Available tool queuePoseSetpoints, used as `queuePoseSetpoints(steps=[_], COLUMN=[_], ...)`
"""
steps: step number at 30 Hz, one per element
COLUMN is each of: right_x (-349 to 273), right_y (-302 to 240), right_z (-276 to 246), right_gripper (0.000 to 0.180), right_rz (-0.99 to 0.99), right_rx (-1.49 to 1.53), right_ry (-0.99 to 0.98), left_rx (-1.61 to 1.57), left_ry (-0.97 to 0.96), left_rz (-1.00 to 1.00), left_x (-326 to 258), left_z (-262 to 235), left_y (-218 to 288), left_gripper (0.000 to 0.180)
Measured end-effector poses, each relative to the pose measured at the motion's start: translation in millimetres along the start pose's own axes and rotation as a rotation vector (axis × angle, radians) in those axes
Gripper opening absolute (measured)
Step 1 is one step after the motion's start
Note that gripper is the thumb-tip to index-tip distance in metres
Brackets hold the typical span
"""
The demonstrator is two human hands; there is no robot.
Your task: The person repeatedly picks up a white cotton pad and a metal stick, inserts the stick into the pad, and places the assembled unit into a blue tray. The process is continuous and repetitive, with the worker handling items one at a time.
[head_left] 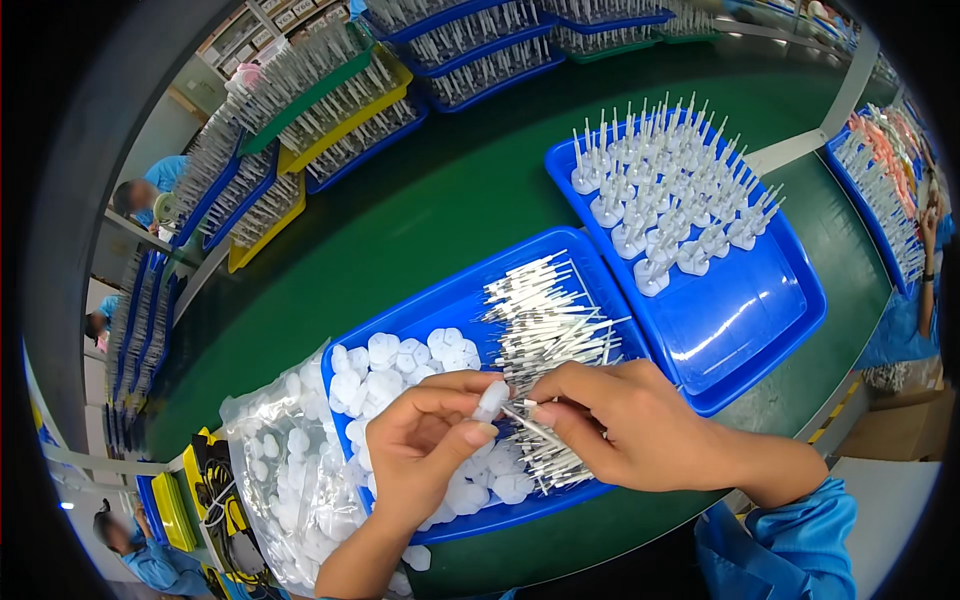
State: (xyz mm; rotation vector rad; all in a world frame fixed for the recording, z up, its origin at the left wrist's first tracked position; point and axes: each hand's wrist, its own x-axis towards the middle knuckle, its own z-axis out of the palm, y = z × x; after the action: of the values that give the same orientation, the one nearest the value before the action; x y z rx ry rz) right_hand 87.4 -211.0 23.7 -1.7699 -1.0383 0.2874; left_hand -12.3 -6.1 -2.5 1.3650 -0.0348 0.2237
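Note:
My left hand (425, 445) pinches a small translucent white plastic piece (491, 400) between thumb and fingers. Meeting it from the right, my right hand (645, 425) grips a thin rod (535, 424), its tip close to or touching the piece; the fingers partly hide the contact. Both hands are above a blue tray (450, 300). Loose white plastic pieces (385, 385) fill its left part, and a heap of thin white and metallic rods (550, 330) lies in its right part.
Rods standing in white bases (655, 190) fill the far part of a second blue tray (730, 340). A clear bag (290, 470) of white pieces lies left. Stacked trays (330, 110) line the green table's (470, 165) far side. Several people are nearby, one at the right edge.

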Motion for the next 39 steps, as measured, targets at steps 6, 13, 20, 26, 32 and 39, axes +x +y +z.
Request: queuePoseSetpoints(steps=[6,13,20,26,32,39], right_x=[-2.9,-4.9,-5.3,-9.3,-11.2,-6.9], right_y=[-0.2,0.0,0.6,-5.3,-0.3,-2.0], right_z=[4.7,3.2,2.7,5.2,12.6,12.7], right_gripper=[0.015,0.016,0.016,0.017,0.017,0.013], right_rz=[0.032,0.017,0.079,-0.034,-0.118,-0.054], right_rx=[-0.022,0.041,0.157,-0.244,-0.311,-0.166], right_ry=[-0.066,-0.057,-0.095,-0.022,0.028,-0.001], left_rx=[0.206,0.085,0.032,0.163,0.227,0.257], left_ry=[-0.041,-0.114,-0.122,-0.105,-0.091,-0.088], left_rz=[0.116,0.105,0.050,0.081,0.086,0.137], left_x=[-1.1,1.0,-1.8,-5.5,-6.9,-5.0], left_z=[8.7,5.0,3.4,3.6,7.4,3.3], left_y=[4.0,4.6,3.6,-0.8,0.8,0.1], left_gripper=[0.031,0.033,0.030,0.033,0.032,0.032])
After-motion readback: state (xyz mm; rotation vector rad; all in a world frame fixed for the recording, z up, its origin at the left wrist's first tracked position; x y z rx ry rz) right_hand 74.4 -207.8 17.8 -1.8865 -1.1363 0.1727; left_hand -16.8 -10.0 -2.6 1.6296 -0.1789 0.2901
